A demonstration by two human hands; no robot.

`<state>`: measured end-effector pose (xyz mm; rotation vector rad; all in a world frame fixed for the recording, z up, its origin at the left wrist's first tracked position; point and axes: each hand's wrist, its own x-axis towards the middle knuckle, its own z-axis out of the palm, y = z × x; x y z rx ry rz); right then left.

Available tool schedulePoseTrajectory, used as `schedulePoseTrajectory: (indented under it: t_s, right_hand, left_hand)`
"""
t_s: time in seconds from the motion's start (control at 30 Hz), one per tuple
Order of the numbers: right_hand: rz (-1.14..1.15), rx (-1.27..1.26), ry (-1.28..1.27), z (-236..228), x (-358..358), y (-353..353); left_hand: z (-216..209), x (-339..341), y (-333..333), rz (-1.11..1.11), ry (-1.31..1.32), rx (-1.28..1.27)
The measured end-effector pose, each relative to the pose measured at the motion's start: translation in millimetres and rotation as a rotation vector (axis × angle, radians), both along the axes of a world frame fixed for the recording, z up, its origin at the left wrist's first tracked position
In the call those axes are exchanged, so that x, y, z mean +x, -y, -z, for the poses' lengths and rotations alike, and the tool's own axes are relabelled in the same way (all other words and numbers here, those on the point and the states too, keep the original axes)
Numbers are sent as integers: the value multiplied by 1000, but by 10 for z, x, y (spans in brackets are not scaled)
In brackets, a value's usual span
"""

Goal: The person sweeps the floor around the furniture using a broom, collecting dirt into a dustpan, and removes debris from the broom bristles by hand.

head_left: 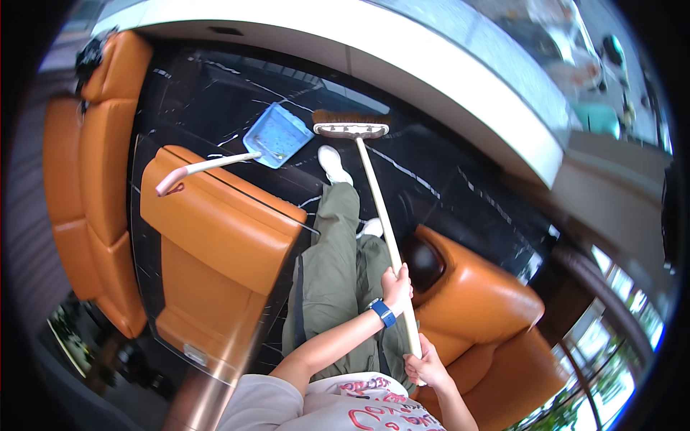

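Note:
A broom with brown bristles (352, 118), a pale head and a long cream handle (379, 201) rests on the dark floor ahead of me. My left hand (397, 287), with a blue watch on its wrist, is wrapped round the lower part of the handle as seen here. Nearer to me, my right hand (426, 364) grips the handle close to its end. To the left of the broom head lies a blue dustpan (279, 136) holding small bits of debris. Its long white handle with a pink grip (172, 181) reaches left over an orange seat.
Orange leather seats stand on the left (108, 158), at the near left (215, 223) and at the right (474, 287). A white wall edge (460, 65) curves behind the broom. My shoe (331, 164) is between dustpan and broom handle. Black floor (424, 158) has white veins.

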<state>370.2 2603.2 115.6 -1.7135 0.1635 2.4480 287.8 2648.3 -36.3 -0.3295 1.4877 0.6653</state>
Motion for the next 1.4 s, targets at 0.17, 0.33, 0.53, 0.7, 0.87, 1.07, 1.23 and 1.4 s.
schedulePoseTrajectory:
  t_s: [0.17, 0.33, 0.53, 0.7, 0.87, 1.07, 1.23, 1.4]
  right_hand:
    - [-203, 56, -42, 114, -383, -971]
    - [-575, 217, 29, 292, -951, -1898]
    - [-856, 459, 1, 935, -1936, -2965]
    - [-804, 601, 26, 1729, -2696, -3699]
    - [-611, 434, 13, 1935, -2759, -3790]
    - [-532, 220, 26, 1761, -1801, -3298]
    - [-507, 118, 72, 1319, -905, -2904]
    - [-398, -76, 107, 795, -334, -2714]
  left_hand:
    - [104, -515, -819, -187, -64, 52]
    - [190, -1244, -1604, -388, 8, 159]
    - [827, -2336, -2440, -568, -44, 358]
    - [1260, -3034, -3236, -591, -152, 338]
    - [1480, -3156, -3441, -473, -229, 239]
    - [1361, -2149, -2954, -318, -274, 140]
    - [968, -1180, -2571, -61, -422, 100]
    - [416, -603, -2388, -12, -284, 55]
